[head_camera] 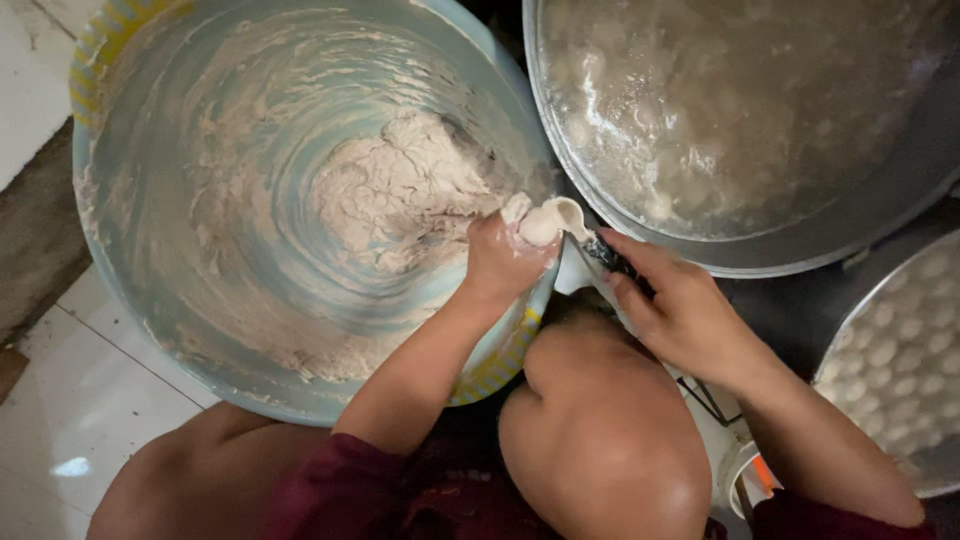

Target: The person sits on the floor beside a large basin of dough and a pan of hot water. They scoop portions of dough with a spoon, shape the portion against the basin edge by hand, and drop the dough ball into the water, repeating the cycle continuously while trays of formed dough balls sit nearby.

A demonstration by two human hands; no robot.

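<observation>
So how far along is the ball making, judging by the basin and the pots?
Much looks done: the blue basin holds only a remnant of paste, balls float in the boiling pot, and finished balls fill the tray. In hand: the left hand squeezes out a ball against the spoon in the right hand. Left: the remaining paste.

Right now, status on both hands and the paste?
Left hand fisted, squeezing out a paste ball. Right hand holds spoon against it. Paste basin beside steaming pot. Nothing obstructing.
</observation>
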